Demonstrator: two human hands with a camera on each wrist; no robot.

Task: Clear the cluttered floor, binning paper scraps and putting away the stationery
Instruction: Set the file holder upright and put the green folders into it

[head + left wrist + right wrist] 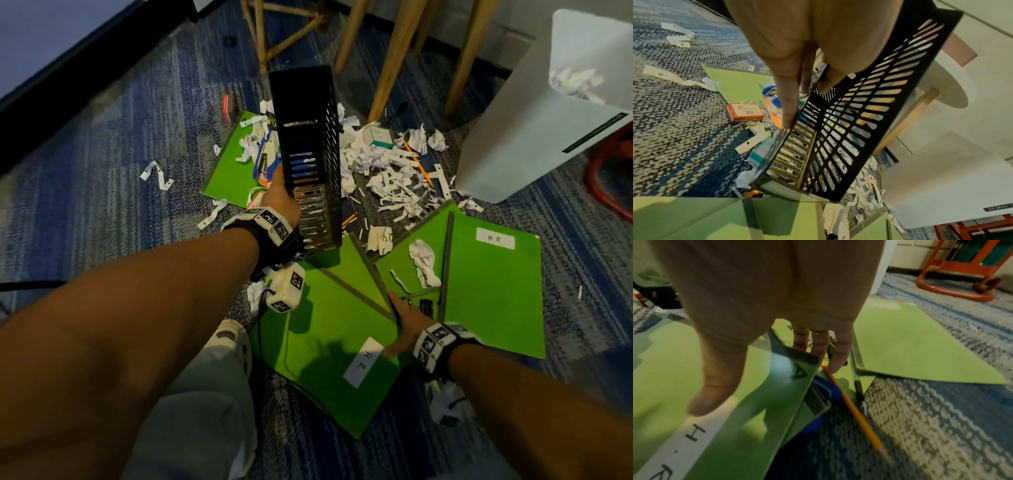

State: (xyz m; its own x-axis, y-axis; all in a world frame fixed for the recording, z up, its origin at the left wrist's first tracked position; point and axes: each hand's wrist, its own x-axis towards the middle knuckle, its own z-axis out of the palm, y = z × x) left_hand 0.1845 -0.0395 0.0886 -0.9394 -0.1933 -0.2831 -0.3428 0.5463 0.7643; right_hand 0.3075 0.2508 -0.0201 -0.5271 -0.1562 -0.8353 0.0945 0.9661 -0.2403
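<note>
My left hand (281, 198) grips the side wall of a black slotted tray (308, 154), holding it on end above the carpet; thumb and fingers pinch the wall (807, 89). The tray (859, 121) looks empty. My right hand (400, 318) is at the edge of a green folder (329, 342) labelled HR. The thumb lies over this folder (735, 426) and the fingers (836, 356) reach under its lifted edge. A yellow pencil (855, 410), a pen (858, 386) and something blue (828, 389) lie beneath. Torn paper scraps (394, 171) cover the floor beyond.
A white bin (513, 137) with paper in it stands at the right. Two more green folders (493, 291) (229, 171) lie on the carpet, one carrying a crumpled paper (423, 260). A red staple box (745, 112), blue stapler (770, 95), teal box (378, 137), stool legs (387, 68) and an orange chair base (953, 285) surround.
</note>
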